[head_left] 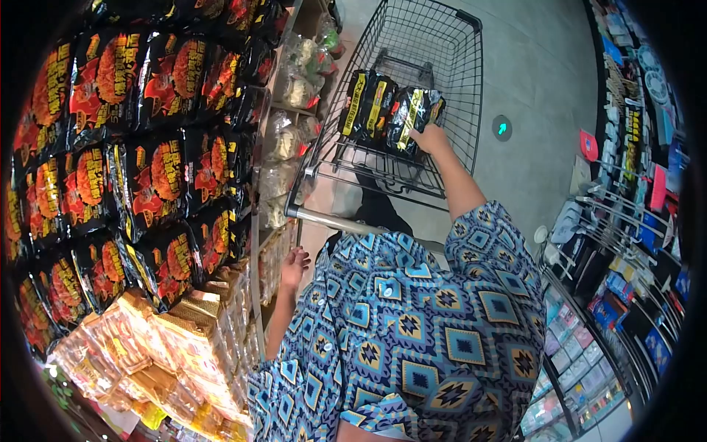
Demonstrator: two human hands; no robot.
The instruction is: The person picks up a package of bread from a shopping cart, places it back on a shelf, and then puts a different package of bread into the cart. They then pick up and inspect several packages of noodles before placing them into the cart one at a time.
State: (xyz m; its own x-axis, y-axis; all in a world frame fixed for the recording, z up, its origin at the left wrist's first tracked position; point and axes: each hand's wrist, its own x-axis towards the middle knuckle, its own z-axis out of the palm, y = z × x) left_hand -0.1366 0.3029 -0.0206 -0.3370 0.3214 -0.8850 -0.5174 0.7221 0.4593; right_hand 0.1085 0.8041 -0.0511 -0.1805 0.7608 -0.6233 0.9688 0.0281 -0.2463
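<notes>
My right hand (431,140) reaches into the shopping cart (468,110) and grips the lower right edge of a black instant noodle pack (409,116) with a yellow lettered band. A second black pack (368,104) of the same look stands beside it, on the left. Both packs are in the rear part of the cart, close to its handle (339,219). My left hand (295,265) hangs low near the shelf edge, its fingers loosely bent and apart, holding nothing.
Rows of black noodle packs (158,173) fill the shelf on the left, above stacked golden packages (184,339). Clear bags of food (286,136) line the shelf end beside the cart. Hanging goods (648,221) stand along the right. A floor marker (502,128) shows a green arrow.
</notes>
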